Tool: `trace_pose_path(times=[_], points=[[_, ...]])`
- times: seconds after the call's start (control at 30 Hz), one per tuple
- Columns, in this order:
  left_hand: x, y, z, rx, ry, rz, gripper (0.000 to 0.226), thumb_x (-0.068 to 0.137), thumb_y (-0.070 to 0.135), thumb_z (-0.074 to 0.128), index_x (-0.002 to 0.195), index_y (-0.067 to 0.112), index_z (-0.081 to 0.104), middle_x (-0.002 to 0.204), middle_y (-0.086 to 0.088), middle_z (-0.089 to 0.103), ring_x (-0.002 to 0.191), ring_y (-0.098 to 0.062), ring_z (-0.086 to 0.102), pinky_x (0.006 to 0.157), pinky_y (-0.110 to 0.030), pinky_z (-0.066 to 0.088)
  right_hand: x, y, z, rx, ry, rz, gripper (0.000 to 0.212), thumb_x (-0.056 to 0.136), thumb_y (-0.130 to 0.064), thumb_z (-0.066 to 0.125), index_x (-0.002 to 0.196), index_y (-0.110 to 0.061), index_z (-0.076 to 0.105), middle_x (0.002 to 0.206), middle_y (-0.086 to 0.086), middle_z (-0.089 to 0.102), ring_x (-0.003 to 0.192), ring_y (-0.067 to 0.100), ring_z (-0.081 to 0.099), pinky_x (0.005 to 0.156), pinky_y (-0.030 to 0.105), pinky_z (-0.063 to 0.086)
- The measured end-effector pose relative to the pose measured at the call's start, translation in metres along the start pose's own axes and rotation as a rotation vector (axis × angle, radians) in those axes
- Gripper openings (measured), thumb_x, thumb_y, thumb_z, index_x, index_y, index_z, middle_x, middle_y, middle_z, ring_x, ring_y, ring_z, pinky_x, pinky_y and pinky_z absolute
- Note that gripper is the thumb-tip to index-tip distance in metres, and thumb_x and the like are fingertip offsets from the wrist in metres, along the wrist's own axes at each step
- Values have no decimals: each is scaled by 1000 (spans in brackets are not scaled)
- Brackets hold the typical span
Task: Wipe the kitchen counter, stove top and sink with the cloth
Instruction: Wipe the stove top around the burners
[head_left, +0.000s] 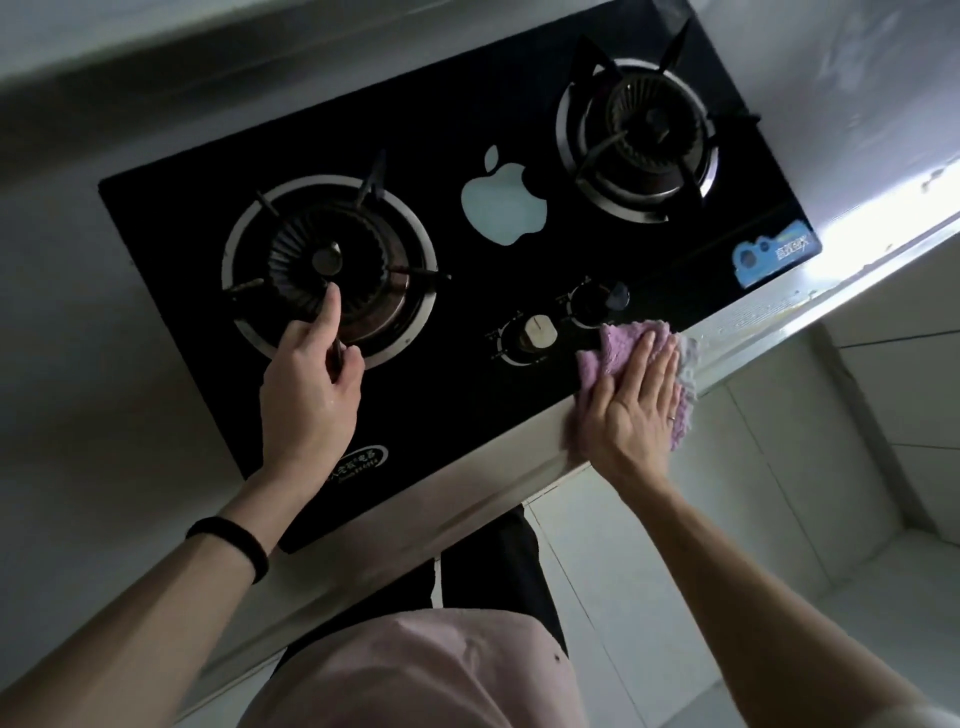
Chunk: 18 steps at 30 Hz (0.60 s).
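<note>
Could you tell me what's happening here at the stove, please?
A person is wiping the black glass stove top. Their right hand lies flat on a purple cloth at the stove's front edge, just right of the cream knob. Their left hand holds a near prong of the left burner's pan support, with the index finger stretched toward the burner's centre.

A: What is worn on the arms?

B: A plain black wristband (228, 545) circles the wrist below the left hand (306, 395), at the lower left of the frame. A thin pale ring (671, 417) sits on a finger of the right hand (634, 410), right of centre.

A: And the clothes?

B: A pale pink top (395, 670) fills the bottom centre. Above it are black bottoms (493, 566) with a thin white stripe (437, 579). I cannot tell whether they are trousers or shorts.
</note>
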<state>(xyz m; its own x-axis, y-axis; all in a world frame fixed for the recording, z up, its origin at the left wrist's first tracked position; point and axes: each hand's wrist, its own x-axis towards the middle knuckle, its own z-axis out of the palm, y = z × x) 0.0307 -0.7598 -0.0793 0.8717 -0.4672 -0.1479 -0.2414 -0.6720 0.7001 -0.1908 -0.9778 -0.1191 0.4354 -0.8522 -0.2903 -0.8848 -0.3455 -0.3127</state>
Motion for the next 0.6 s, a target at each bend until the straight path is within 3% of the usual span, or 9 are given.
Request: trace_pose_path(times=[0.2,0.37,0.47,0.6], points=[[-4,6,3,-16,13,-63,61,105,14,62,161,23,40,103,-3,57,78,-5,57,66,-12,44,-17,-17,4,9,26,-20,66,112,-38,21,166,-12,-9,173,9,-19,160,21,-20,131,49,-5],[-7,13,12,46,105,-132,61,104,10,61,160,23,43,105,-4,59,79,-6,54,69,-11,44,-51,-5,18,-37,-31,-418,70,110,-30,43,166,-8,8,176,10,-1,162,30,-4,131,50,6],[-7,19,20,54,171,-152,59,103,3,61,158,18,47,105,-6,57,83,-1,52,77,4,40,-12,28,-1,-109,-87,-636,70,109,-35,42,167,-12,11,176,7,4,163,29,2,131,51,15],[-7,27,27,65,217,-227,58,102,0,60,156,18,49,102,-6,55,83,22,52,79,8,36,60,60,-40,-154,38,-499,71,107,-32,44,164,-2,15,174,17,9,162,35,2,130,55,14]])
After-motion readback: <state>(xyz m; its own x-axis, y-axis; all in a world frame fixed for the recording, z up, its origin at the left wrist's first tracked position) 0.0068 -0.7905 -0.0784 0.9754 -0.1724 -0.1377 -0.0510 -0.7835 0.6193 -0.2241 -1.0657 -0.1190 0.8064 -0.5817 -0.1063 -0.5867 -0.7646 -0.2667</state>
